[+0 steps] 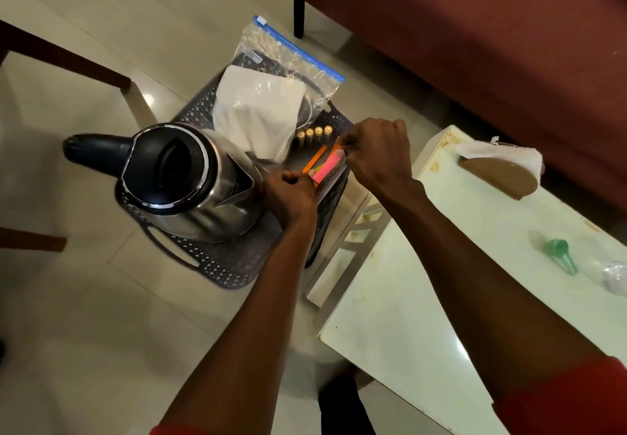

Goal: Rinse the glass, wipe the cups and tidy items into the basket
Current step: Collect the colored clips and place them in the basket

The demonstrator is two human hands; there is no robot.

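Basket (217,270), frame centre, on floor: kettle (190,180), white cloth (258,112), zip bag (288,57), batteries (314,133) lying inside. Left hand (288,193) and right hand (376,152), each grip pinching opposite ends of pink sticky-note pad (325,168), likely squaring it for tidy placing beside basket's right wall. Green scoop (559,254) waiting on surface (424,298), right.

Both arms outstretched, hands (334,168) curled (fingertips pinching)

My one head camera, worn high, looking steeply down and forward, wide-angle, close over my own forearms, basket (217,266) on the floor (84,332) centre, bench (424,315) edge right
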